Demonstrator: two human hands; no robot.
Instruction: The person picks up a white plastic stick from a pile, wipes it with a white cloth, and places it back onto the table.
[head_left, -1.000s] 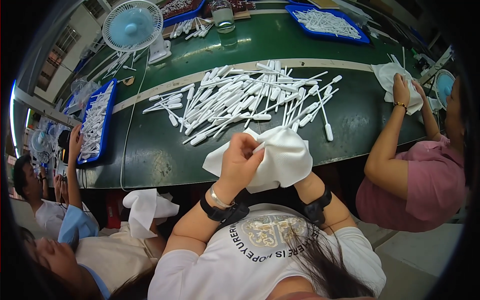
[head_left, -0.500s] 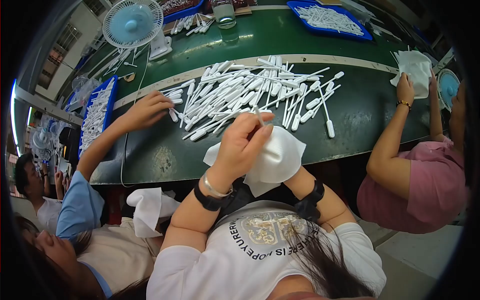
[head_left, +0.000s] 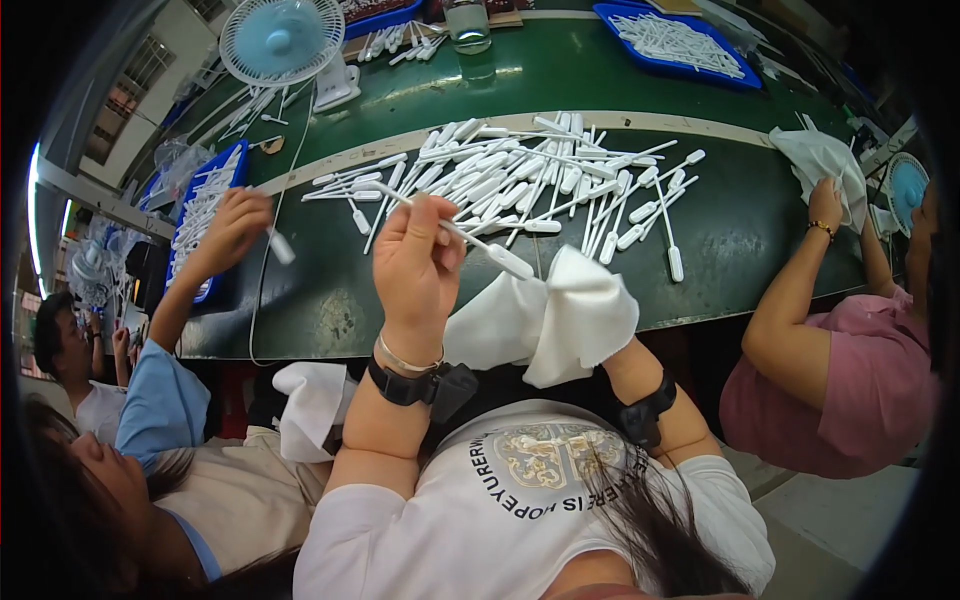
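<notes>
At the far left, a co-worker's hand (head_left: 237, 228) hovers beside a blue tray (head_left: 241, 172) of white sticks, a blurred white bulb near its fingers. Next, above the green counter (head_left: 325, 305), the left hand (head_left: 415, 262) is raised, its grip pinching a white bulb-ended stick (head_left: 510, 262) by the shaft; the stick slants, bulb low and toward the right. Beyond lies a loose heap (head_left: 490, 185) of similar sticks. Right of the bulb, a white cloth (head_left: 585, 318) drapes over the right hand, hiding its grip, so I cannot tell how its fingers stand. Farthest right, another co-worker holds a second cloth (head_left: 822, 165).
</notes>
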